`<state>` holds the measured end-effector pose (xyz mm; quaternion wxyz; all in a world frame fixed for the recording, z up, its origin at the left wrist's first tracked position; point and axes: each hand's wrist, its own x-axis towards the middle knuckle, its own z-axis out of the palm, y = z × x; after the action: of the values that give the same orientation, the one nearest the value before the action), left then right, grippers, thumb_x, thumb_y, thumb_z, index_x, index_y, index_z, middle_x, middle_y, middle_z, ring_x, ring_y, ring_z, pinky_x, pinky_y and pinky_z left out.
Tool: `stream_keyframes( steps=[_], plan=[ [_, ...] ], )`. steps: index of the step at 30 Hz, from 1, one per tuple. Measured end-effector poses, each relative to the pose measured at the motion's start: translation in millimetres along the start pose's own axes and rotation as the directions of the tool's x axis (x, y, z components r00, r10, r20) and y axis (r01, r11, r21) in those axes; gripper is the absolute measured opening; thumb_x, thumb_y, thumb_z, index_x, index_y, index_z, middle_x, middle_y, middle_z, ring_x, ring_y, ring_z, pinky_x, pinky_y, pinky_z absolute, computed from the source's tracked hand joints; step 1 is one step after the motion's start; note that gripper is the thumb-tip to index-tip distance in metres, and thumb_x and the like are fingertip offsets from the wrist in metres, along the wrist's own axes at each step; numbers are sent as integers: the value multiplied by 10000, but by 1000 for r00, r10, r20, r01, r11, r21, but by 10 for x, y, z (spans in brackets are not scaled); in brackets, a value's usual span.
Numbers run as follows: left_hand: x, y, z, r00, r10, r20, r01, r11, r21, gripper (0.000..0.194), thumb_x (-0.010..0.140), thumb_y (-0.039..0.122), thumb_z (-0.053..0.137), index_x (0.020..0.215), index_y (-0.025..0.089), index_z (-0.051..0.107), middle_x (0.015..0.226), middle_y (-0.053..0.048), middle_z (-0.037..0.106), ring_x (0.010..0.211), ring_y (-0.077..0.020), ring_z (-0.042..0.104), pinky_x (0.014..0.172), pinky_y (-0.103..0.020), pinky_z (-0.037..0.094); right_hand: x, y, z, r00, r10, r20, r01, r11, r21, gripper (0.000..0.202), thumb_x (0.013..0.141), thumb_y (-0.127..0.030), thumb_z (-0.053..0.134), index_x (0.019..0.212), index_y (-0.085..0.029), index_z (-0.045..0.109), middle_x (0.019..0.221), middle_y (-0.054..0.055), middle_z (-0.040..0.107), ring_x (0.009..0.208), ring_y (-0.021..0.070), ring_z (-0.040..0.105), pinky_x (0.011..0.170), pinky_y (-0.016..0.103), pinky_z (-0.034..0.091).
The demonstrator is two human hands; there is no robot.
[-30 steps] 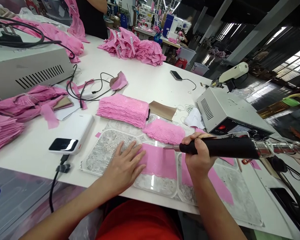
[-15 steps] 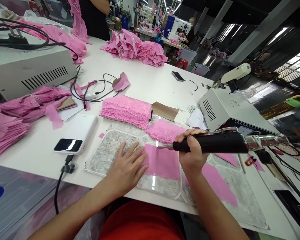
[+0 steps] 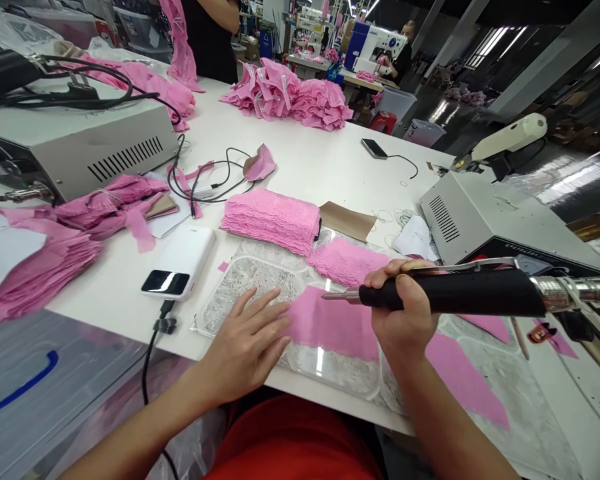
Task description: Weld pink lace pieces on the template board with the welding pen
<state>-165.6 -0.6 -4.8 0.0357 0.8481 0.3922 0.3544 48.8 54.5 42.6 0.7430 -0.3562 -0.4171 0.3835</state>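
I look down at a white table, where a pink cloth lies on a grey marbled board at the near edge, straight in front of me. My left hand grasps nothing: it is palm down with fingers spread, the fingertips at the cloth's left edge, apparently to steady it and hold it flat. My right hand is closed around the black handle of a pen-like tool, thumb on top. I hold it nearly level, its metal tip pointing left over the far part of the cloth, perhaps so that my fist stays out of the way. I cannot tell whether the tip touches.

Just beyond the cloth is a small pile of pink lace, and to its left a taller stack, folded neatly; both seem placed within easy reach. A brown card lies to the right of the stack. Another pink piece lies to the right of my right forearm.

On the left, a white power bank sits off the board, with a black cord hanging over the near edge, which probably leaves the work surface free. Grey metal boxes stand far left and far right. At the far side is a loose pink heap.
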Motion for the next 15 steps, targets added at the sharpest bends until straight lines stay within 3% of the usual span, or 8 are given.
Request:
stream_keyframes(
  steps=[4, 15],
  plan=[
    [-112, -28, -4, 999, 10, 43, -10, 1000, -7, 281, 910, 155, 519, 1162, 184, 638, 1174, -81, 682, 1268, -231, 523, 1131, -464, 342, -80, 42, 124, 995, 64, 73, -64, 998, 0, 124, 738, -227, 609, 812, -227, 510, 776, -46, 518, 565, 81, 540, 587, 293, 513],
    [-145, -33, 22, 999, -18, 31, 19, 1000, -20, 221, 925, 196, 514, 1092, 174, 657, 1161, -71, 694, 1254, -251, 539, 1116, -485, 352, -124, 143, 262, 990, 16, 139, -12, 1000, -26, 137, 744, -225, 619, 814, -230, 501, 776, -49, 522, 559, 82, 548, 575, 305, 527]
  ],
)
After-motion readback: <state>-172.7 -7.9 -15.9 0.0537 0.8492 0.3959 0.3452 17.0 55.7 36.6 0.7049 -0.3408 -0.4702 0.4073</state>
